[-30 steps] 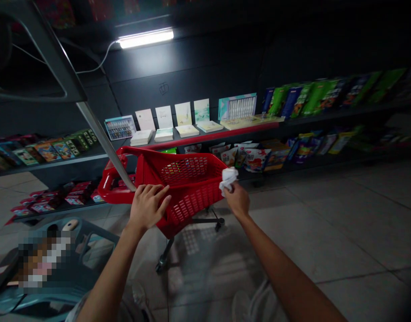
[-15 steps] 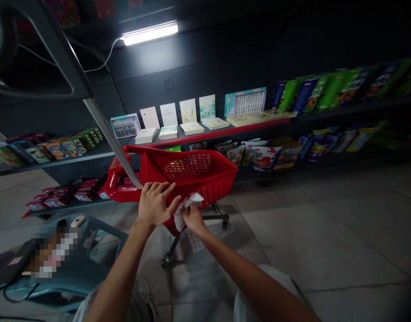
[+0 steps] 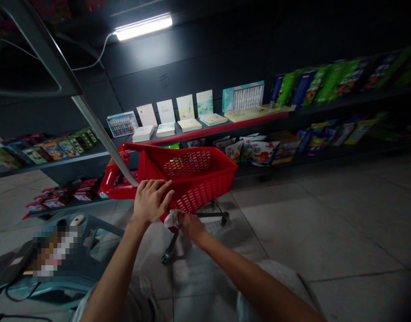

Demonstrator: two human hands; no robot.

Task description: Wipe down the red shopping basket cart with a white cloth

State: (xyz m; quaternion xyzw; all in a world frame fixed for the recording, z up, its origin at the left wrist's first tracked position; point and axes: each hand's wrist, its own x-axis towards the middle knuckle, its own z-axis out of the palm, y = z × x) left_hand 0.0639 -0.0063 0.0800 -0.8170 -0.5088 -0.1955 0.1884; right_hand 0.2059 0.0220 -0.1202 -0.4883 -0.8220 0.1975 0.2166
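Observation:
A red plastic shopping cart [image 3: 198,176] stands on the tiled floor in front of dark shelves. My left hand [image 3: 151,200] rests on the cart's near rim, fingers laid over the edge. My right hand [image 3: 189,223] is closed on a crumpled white cloth [image 3: 172,218] and presses it against the lower near side of the basket, just under my left hand. The cart's black frame and a wheel [image 3: 165,257] show below the basket.
Shelves behind the cart carry notebooks [image 3: 165,129], paint sets [image 3: 243,96] and coloured packs [image 3: 302,87]. A blue plastic chair [image 3: 81,255] with items on it stands at the lower left. A grey metal pole [image 3: 101,134] slants across the left. Tiled floor [image 3: 326,223] stretches right.
My right hand moved the white cloth from the cart's far right rim down and left to the lower near side of the basket. The left hand stayed on the rim.

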